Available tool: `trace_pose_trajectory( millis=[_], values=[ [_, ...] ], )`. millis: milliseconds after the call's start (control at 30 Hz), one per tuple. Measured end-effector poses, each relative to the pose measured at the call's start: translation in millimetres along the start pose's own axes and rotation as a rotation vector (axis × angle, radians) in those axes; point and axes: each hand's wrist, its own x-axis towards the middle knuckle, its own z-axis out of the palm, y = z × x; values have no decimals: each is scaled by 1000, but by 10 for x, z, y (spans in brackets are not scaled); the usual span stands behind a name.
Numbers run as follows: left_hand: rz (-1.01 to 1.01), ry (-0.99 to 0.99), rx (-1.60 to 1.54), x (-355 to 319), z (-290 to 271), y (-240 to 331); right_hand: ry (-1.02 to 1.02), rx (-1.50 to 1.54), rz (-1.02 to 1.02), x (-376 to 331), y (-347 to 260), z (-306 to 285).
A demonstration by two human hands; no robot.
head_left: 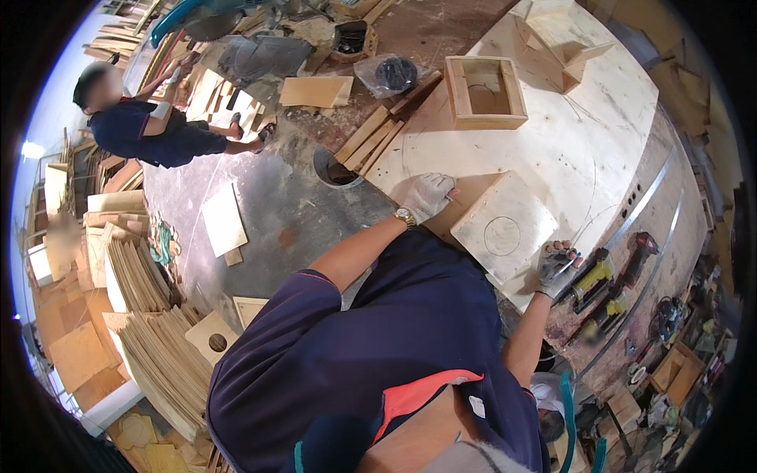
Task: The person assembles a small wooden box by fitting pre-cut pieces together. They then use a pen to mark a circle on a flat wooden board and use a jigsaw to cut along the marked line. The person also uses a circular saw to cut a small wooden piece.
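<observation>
At the upper left of the frame a second person (150, 126) sits on the floor among plywood offcuts, well apart from our work. Along the left edge and lower left stand stacks of thin plywood sheets (150, 315), one square with a round hole cut through it.

Near the centre, our left hand (426, 195), gloved, presses down on the near left edge of a square plywood panel (505, 229), fingers curled over its rim so it stays put. The panel lies on the big round plywood tabletop (583, 134), just right of centre, with a pencilled circle (502, 235) drawn in its middle.

To the right, our right hand (556, 266), also gloved, sits at the panel's lower right corner, fingers closed round a thin stick-like tool, most likely a pencil; we cannot tell for sure.

We judge the step in hand to be marking out. Next we would need the panel held steady and a cutting tool fetched; a yellow power tool (593, 276) lies just beside the right hand. An open-topped wooden box (485, 93) stands in the upper centre.
</observation>
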Motion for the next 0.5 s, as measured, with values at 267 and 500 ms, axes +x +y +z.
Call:
trace_pose_trajectory(
  millis=[267, 500],
  values=[
    [26, -4, 67, 22, -26, 40, 77, -1, -13, -11, 7, 22],
    [19, -30, 62, 1, -36, 54, 114, -12, -38, -31, 26, 30]
  ],
)
